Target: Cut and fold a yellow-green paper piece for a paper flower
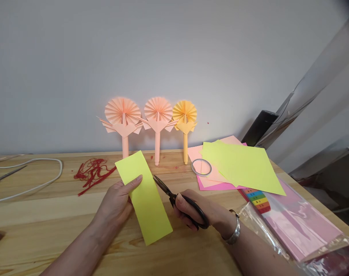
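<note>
left hand (pixel 114 203) holds a yellow-green paper strip (pixel 144 199) tilted above the middle of the table (pixel 48 218), its fingers (pixel 135 181) clamped on the strip's upper part. right hand (pixel 191 211) grips black-handled scissors (pixel 174 199), its fingers (pixel 181 203) closed around the handles. blades nearly together, tips pointing up and left, just beside the strip's right edge. silver bracelet (pixel 234 230) on the right wrist.

along the back edge, three paper fans on stems (pixel 157 126) stand against the wall, two pale orange, one yellow. toward the back right, loose yellow-green and pink paper sheets (pixel 237 165) overlap, with a roll of clear tape (pixel 201 167) at their left side. nearer the right edge, pink paper in a clear plastic sleeve (pixel 301 226) lies beside a rainbow-striped packet (pixel 257 200). left of the strip, a tangle of red yarn (pixel 94 174); farther left, a white cable (pixel 33 180).
</note>
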Demonstrator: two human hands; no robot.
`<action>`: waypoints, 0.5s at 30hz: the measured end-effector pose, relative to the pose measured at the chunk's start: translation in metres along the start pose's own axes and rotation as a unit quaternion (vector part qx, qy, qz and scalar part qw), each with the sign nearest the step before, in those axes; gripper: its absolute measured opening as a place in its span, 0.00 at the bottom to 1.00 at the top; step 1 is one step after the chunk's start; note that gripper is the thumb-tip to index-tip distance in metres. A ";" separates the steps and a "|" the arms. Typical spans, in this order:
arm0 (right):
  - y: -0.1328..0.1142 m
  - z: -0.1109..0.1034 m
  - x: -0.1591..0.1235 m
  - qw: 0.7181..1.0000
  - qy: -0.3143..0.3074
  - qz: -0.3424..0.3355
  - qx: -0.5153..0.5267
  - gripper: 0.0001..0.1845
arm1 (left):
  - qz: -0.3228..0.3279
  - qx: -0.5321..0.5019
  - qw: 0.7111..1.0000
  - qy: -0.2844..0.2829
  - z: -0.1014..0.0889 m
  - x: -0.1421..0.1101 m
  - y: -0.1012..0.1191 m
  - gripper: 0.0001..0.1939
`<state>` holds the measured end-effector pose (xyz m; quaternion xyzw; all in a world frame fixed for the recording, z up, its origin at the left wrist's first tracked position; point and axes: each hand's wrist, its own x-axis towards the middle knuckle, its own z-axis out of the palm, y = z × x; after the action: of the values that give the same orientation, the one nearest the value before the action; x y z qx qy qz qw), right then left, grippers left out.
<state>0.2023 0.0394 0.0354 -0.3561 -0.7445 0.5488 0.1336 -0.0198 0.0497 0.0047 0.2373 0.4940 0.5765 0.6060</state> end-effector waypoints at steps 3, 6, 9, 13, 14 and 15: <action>0.001 0.000 0.000 1.000 -0.001 0.002 -0.005 0.32 | 0.004 0.001 1.000 0.000 0.000 -0.001 0.001 0.12; 0.001 0.001 0.001 1.000 0.001 0.001 -0.007 0.33 | 0.004 0.001 1.000 -0.005 0.000 -0.001 0.001 0.12; 0.000 0.001 0.000 1.000 -0.003 0.001 -0.006 0.33 | 0.004 0.002 1.000 -0.006 -0.001 -0.002 0.000 0.11; 0.000 0.001 0.001 1.000 -0.006 -0.004 0.007 0.34 | -0.003 0.008 1.000 -0.016 -0.001 -0.002 0.000 0.12; 0.001 0.001 0.001 1.000 -0.009 -0.003 0.014 0.34 | -0.004 0.009 1.000 -0.020 0.000 -0.003 0.000 0.12; 0.001 0.001 0.001 1.000 -0.013 -0.002 0.022 0.34 | -0.005 0.010 1.000 -0.024 0.001 -0.003 0.000 0.11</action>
<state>0.2012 0.0399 0.0340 -0.3446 -0.7346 0.5691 0.1330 -0.0186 0.0469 0.0057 0.2553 0.4859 0.5628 0.6181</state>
